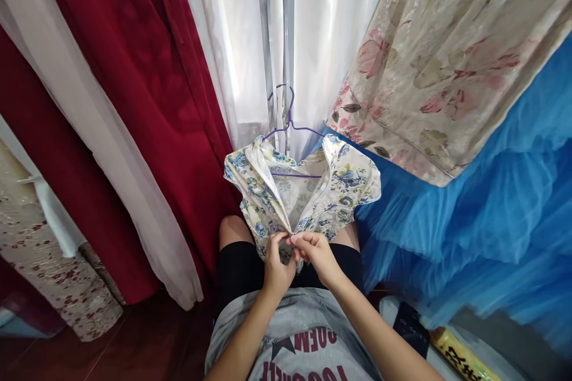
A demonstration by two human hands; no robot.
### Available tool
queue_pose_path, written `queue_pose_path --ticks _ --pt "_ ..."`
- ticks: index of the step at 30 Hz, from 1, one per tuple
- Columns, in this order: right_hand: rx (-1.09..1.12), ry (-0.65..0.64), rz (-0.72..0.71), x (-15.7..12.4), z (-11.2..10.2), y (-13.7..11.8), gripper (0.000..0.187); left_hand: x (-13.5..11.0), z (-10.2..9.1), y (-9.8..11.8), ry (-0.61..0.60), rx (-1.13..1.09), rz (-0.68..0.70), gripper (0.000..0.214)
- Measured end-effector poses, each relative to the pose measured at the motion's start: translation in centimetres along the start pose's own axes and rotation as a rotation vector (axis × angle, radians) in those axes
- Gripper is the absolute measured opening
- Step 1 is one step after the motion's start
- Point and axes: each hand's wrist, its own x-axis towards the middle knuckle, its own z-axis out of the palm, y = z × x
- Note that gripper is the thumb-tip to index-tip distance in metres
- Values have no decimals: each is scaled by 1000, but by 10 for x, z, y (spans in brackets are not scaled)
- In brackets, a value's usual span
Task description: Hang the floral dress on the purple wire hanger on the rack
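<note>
A white floral top (353, 181) with blue flowers hangs from a purple wire hanger (290, 122) in front of me. Its front gapes in a deep V, with the hanger's lower bar showing inside. At the V's lower point, my left hand (279, 265) grips the left edge of the cloth between thumb and fingers. Right beside it, my right hand (315, 253) pinches the same spot, where the two edges meet. The fingertips nearly touch. Whatever small fastener lies between them is too small to make out. Behind my hands and wrists the garment's lower part is hidden.
The hanger hangs at grey metal poles (286, 30) before a white curtain (330, 24). Dark red fabric (156, 101) drapes on the left. A beige floral cloth (424, 83) and blue tulle (469, 208) hang on the right. A yellow package (460, 354) lies at lower right.
</note>
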Motion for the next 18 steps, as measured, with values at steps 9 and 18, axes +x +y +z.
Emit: queue_pose_path --ticks 9,18 --pt "73 212 -125 13 -8 -45 31 34 -1 12 -403 288 142 22" --pt "201 85 -216 99 3 -178 19 47 -20 42 -778 663 167 43"
